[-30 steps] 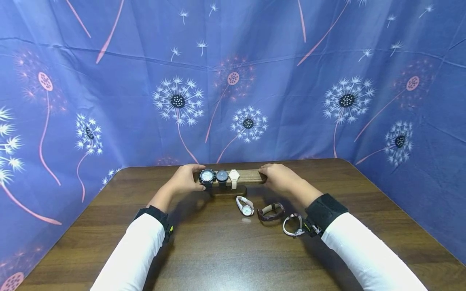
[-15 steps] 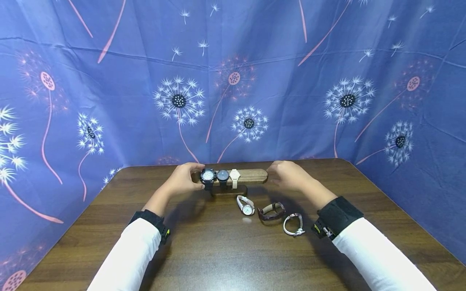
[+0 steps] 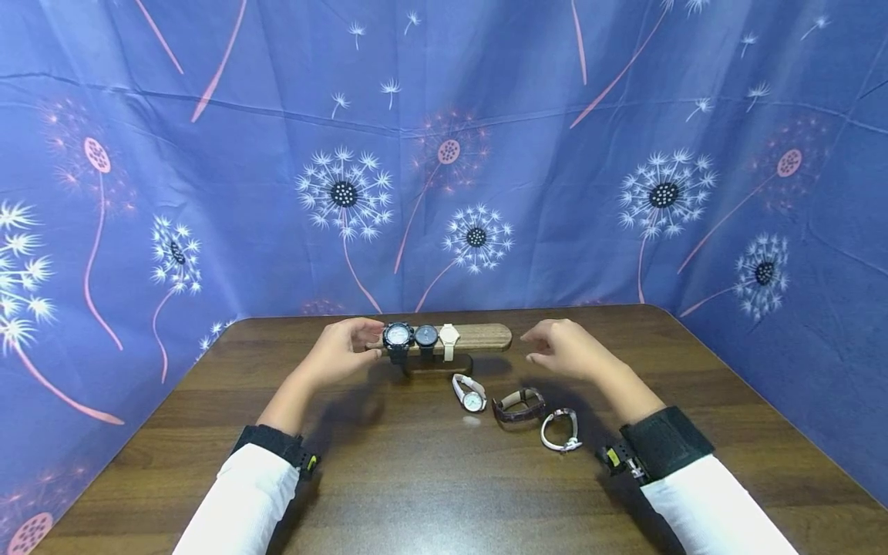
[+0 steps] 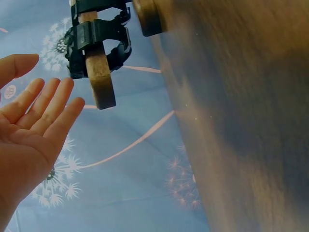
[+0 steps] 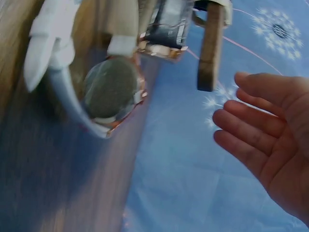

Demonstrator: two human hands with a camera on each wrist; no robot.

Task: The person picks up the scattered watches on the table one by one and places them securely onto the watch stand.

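Observation:
A wooden watch stand point(image 3: 486, 337) holds three watches on its bar: a bulky black watch point(image 3: 398, 334) at the left end, a dark-dialled watch point(image 3: 426, 335) beside it, then a cream watch point(image 3: 449, 334). My left hand point(image 3: 338, 351) is beside the bar's left end; in the left wrist view its fingers point(image 4: 50, 108) are extended and hold nothing. Off the bar's right end is my right hand point(image 3: 567, 348), apart from the wood, with loosely bent, empty fingers point(image 5: 246, 123) in the right wrist view.
In front of the stand lie a white-strapped watch point(image 3: 473, 401), a dark brown leather-strapped watch point(image 3: 520, 406) and another white watch point(image 3: 560, 430), on their sides on the wooden table point(image 3: 416, 478). A blue dandelion-print cloth point(image 3: 555, 193) hangs behind.
My right hand has let go of the bar's right end and moved off to the right. The left hand has loosened and drawn slightly left. The stand and watches stay put.

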